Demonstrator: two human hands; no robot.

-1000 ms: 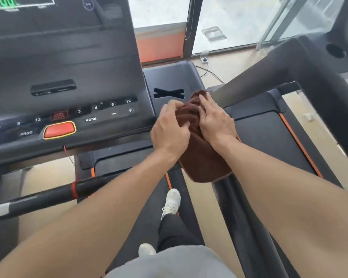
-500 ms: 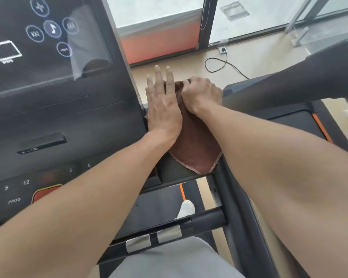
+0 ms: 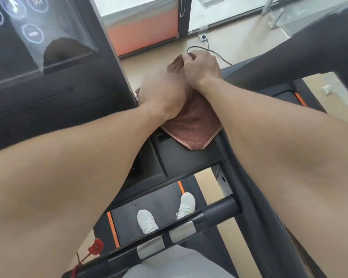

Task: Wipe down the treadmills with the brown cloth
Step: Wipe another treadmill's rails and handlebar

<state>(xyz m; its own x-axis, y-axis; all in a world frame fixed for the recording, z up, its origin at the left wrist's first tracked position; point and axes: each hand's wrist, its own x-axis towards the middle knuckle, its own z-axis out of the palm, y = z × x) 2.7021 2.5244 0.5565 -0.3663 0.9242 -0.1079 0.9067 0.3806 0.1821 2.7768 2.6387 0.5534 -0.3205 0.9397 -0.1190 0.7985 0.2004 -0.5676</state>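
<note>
Both hands sit on the brown cloth (image 3: 191, 125) at the right edge of the treadmill console (image 3: 58, 109) — the right hand (image 3: 201, 67) pinches its far end, while the blurred left hand (image 3: 161, 93) presses down, grip unclear.

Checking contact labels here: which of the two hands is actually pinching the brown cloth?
The right hand: its fingers pinch the far edge of the brown cloth. The left hand is motion-blurred and lies on top of the cloth.

Both forearms outstretched, wrists close; left hand (image 3: 161, 93) blurred, palm down; right hand (image 3: 202, 68) fingers (image 3: 187, 56) curled, pinching
</note>
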